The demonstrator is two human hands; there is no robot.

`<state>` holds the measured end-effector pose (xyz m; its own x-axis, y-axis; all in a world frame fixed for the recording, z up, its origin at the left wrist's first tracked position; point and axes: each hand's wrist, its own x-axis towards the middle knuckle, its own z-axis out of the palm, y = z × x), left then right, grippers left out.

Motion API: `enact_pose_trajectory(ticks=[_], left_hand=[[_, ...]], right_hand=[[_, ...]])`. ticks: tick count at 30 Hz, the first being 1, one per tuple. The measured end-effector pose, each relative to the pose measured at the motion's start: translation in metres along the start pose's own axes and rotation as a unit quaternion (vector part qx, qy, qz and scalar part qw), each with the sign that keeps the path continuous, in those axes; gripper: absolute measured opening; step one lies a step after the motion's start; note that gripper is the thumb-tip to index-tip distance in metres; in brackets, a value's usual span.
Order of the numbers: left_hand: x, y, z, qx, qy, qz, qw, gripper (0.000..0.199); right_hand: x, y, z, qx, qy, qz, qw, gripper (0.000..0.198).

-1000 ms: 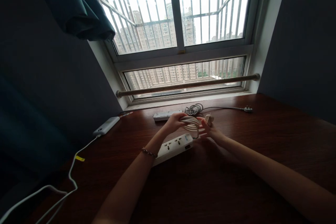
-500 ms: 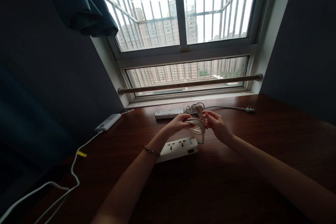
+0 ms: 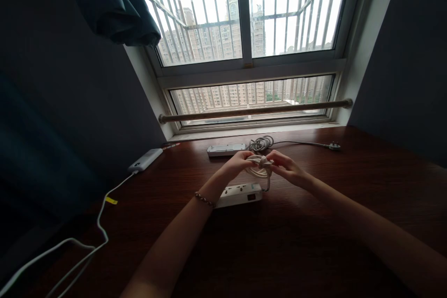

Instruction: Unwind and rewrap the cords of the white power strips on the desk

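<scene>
- White cable point(image 3: 70, 253) runs along the wooden table point(image 3: 279, 251) from the bottom-left corner, cut off by the frame edge there; a yellow tag point(image 3: 111, 200) sits on it.
- It leads up to a grey power bank point(image 3: 145, 159) near the left wall. The join is too small to make out.
- Dark curtain point(image 3: 111, 4) is bunched at top left, top cut off.
- Left hand point(image 3: 237, 164), beaded bracelet point(image 3: 204, 199) on the wrist, is closed on the left side of a coiled white cord point(image 3: 260, 167), held just above the table.
- White power strip point(image 3: 239, 194) lies right under the coil, partly hidden by the left wrist; the cord drops to its right end.
- Right hand point(image 3: 288, 170) pinches the coil's right side, fingertips meeting the left hand's at the bundle. Plug end not clearly readable in the knot of fingers.
- Behind the hands: second power strip point(image 3: 226, 150) by the sill, its grey cord point(image 3: 261, 143) loosely coiled, partly hidden by the fingers.
- That cord trails right to a plug point(image 3: 333, 146) lying flat, well apart from the hands.
- Metal rail point(image 3: 254, 110) crosses the lower window.
</scene>
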<state>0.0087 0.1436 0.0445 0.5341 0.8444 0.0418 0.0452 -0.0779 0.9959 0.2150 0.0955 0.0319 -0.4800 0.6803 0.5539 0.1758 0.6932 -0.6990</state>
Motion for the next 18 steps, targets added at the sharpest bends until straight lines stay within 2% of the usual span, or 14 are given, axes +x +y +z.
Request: enact_pose_trajectory(ticks=[5,13,18], left_hand=[[0.001,-0.004,0.001,-0.043,0.008,-0.033,0.999,0.026],[0.0,-0.002,-0.001,-0.077,0.023,-0.056,0.995,0.026],[0.002,0.001,-0.004,-0.078,0.022,-0.057,0.995,0.02]], right_hand=[[-0.001,-0.001,-0.004,-0.121,-0.056,-0.04,0.99,0.02],[0.002,-0.015,-0.007,-0.227,-0.067,-0.062,0.97,0.02],[-0.001,-0.011,-0.011,-0.262,-0.116,-0.063,0.956,0.018]])
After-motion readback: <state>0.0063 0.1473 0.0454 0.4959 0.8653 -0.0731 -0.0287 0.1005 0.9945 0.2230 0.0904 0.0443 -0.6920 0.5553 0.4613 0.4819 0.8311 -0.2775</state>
